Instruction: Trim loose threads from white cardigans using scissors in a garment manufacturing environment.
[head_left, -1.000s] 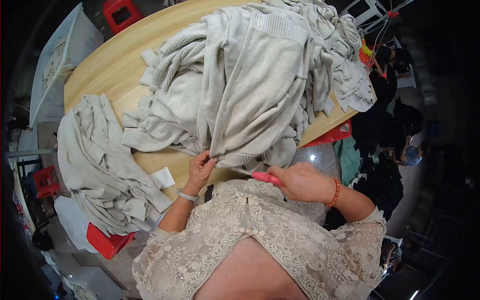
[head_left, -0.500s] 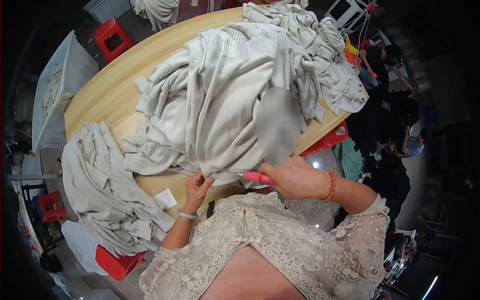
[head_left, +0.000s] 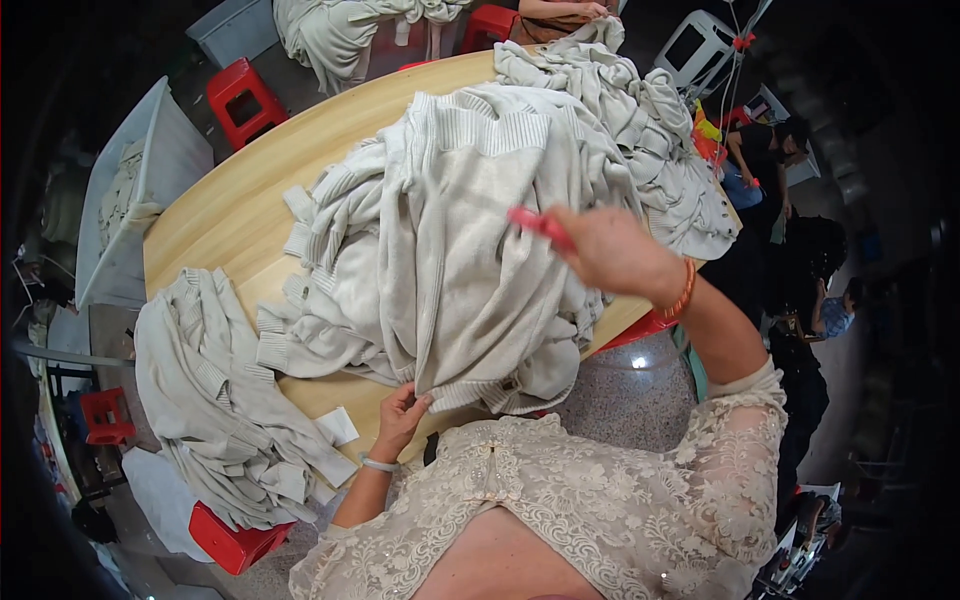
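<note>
A pale grey-white knit cardigan with ribbed bands is spread over a heap of similar knitwear in front of me. At its near ribbed hem, my left hand pinches the edge between thumb and fingers. My right hand is raised above the cardigan's right side, its fingers wrapped round a small red-handled tool. That tool points left over the fabric, and motion blur hides its kind. Between the right hand and the knit below, I cannot tell how large the gap is.
More pale knitwear hangs over the left side of the wooden table; another pile lies far right. A white bin and red stools stand beyond. Other people sit to the right and at the far side.
My right hand has lifted from near the hem, up and to the right, carrying the red-handled tool. My left hand still pinches the hem, whose near edge now lies more spread out.
</note>
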